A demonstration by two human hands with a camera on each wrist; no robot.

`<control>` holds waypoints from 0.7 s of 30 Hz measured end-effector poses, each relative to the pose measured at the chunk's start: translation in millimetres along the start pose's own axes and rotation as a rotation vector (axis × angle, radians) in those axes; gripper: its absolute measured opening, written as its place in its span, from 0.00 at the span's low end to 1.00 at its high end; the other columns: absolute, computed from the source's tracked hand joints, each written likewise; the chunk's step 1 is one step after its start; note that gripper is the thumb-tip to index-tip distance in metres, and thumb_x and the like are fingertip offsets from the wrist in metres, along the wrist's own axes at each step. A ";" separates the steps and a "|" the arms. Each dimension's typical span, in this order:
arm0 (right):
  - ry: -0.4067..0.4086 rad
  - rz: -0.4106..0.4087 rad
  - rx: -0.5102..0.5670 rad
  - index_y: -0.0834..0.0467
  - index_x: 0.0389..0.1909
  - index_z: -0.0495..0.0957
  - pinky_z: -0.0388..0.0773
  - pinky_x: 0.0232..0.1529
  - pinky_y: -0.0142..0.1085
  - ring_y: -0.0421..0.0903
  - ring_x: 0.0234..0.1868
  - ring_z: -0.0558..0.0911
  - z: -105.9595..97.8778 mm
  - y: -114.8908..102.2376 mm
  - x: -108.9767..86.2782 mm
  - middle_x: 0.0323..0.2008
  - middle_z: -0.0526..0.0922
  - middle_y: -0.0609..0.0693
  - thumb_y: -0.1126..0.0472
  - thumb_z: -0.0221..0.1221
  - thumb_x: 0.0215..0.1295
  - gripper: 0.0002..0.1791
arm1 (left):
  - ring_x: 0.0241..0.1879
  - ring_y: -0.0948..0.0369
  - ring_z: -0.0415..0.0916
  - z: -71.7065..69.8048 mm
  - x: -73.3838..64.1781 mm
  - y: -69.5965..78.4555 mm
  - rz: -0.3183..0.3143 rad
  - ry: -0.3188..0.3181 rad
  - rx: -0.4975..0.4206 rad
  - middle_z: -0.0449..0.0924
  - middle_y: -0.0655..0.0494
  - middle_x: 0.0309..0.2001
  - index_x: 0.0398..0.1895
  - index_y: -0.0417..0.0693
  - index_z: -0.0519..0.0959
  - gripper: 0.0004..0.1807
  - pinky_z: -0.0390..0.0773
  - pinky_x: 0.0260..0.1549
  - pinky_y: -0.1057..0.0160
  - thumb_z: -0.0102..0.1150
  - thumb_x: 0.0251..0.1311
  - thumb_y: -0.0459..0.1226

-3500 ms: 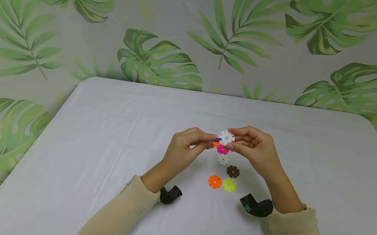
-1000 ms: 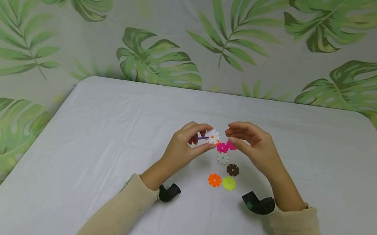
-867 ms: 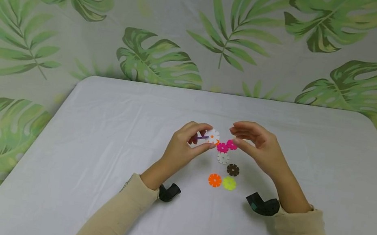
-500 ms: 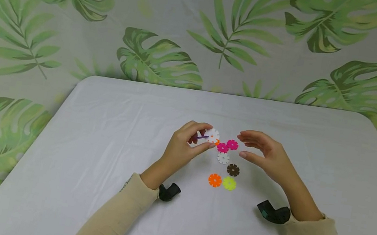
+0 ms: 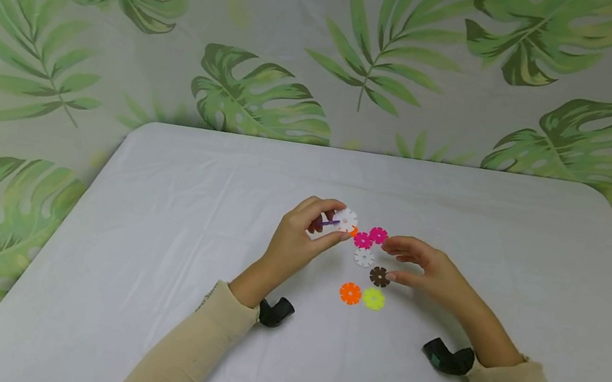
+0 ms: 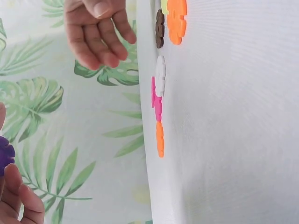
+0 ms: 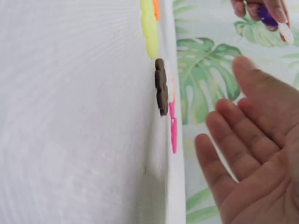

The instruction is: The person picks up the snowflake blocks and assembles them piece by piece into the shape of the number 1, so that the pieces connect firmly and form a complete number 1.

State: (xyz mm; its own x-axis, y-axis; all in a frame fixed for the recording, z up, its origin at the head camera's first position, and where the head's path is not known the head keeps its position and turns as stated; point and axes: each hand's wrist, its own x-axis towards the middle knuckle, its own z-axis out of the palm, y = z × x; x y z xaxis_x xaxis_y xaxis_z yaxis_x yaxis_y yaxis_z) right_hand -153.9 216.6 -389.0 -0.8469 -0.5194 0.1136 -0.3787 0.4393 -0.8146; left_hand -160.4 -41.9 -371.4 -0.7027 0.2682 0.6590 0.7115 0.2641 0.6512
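Seen from the head camera, a leaf-print backdrop [image 5: 138,71] fills the far side, at twelve o'clock, and the white-covered table [image 5: 86,290] spreads in front of it. Two beige sleeves [image 5: 197,347] come in from seven and five o'clock.

Take the loose white disc [image 5: 364,258] on the table as the clock's centre. The left hand [image 5: 300,225], towards ten, pinches the held white disc [image 5: 347,219] between thumb and fingers, clear of the table; the purple disc [image 6: 5,156] is in the same grip and appears slotted into it. The right hand [image 5: 430,269], at three, holds nothing: its thumb and fingers are parted wide, and the right wrist view shows it apart from the discs.

Round that centre lie the near orange disc [image 5: 350,293] at six, the yellow disc [image 5: 374,299] at five, the brown disc [image 5: 378,277] at four, two pink discs [image 5: 363,240] at twelve and one, and the far orange disc [image 5: 354,231], partly hidden, at eleven.

The step in hand looks like choosing another piece for the joined pair. The next move probably calls for lowering the right hand and pinching one flat disc by its edge; which one, I cannot tell.
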 end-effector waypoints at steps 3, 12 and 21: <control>-0.022 0.038 -0.003 0.62 0.53 0.70 0.69 0.51 0.44 0.49 0.50 0.73 2.1 3.2 0.1 0.49 0.76 0.54 0.61 0.65 0.51 0.27 | 0.27 0.63 0.64 0.1 -0.2 -0.3 -0.001 0.001 0.006 0.72 0.54 0.32 0.45 0.40 0.75 0.20 0.73 0.24 0.59 0.67 0.47 0.33; -0.070 0.084 -0.016 0.58 0.50 0.72 0.70 0.50 0.43 0.48 0.48 0.75 8.4 15.8 -1.3 0.46 0.78 0.49 0.60 0.65 0.51 0.24 | 0.27 0.62 0.64 -0.5 -0.4 0.8 -0.007 0.000 0.005 0.72 0.54 0.32 0.44 0.37 0.75 0.20 0.72 0.24 0.57 0.68 0.46 0.33; -0.076 0.081 -0.072 0.57 0.50 0.73 0.69 0.51 0.41 0.47 0.49 0.73 13.3 18.5 -1.9 0.45 0.76 0.47 0.64 0.66 0.50 0.23 | 0.27 0.62 0.63 -0.1 -0.7 0.2 0.002 0.000 0.012 0.72 0.54 0.32 0.44 0.38 0.75 0.20 0.71 0.24 0.60 0.68 0.46 0.33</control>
State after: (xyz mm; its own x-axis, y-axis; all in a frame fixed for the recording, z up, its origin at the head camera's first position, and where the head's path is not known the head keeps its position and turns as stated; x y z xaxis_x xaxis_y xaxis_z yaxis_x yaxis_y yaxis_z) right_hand -154.4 216.0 -411.9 -0.8460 -0.5331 0.0031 -0.3380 0.5319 -0.7764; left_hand -159.7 -42.2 -371.7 -0.7012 0.2690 0.6603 0.7129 0.2745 0.6453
